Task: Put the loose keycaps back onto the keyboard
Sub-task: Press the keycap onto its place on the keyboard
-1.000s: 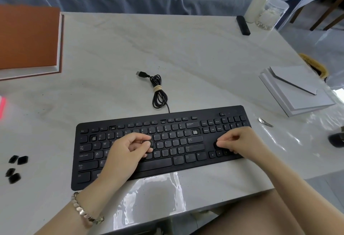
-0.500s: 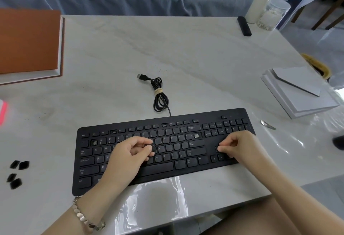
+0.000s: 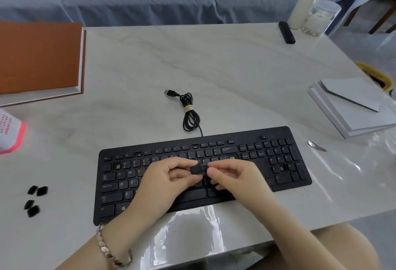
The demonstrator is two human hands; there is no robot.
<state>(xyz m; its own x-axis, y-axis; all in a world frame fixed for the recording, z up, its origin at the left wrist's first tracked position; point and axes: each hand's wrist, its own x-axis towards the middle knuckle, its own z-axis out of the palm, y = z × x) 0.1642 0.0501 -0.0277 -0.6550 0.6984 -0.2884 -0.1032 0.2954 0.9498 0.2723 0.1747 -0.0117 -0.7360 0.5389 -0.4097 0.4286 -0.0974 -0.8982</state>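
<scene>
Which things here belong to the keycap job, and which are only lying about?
Job: black plastic keyboard; black square keycap in left hand; four loose black keycaps.
Lying about: orange hardcover book; white bottle; clear jar; grey paper stack.

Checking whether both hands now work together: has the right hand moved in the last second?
Yes. The right hand slid left along the keyboard, from beside the number pad to its middle, meeting the left hand at a keycap.
</scene>
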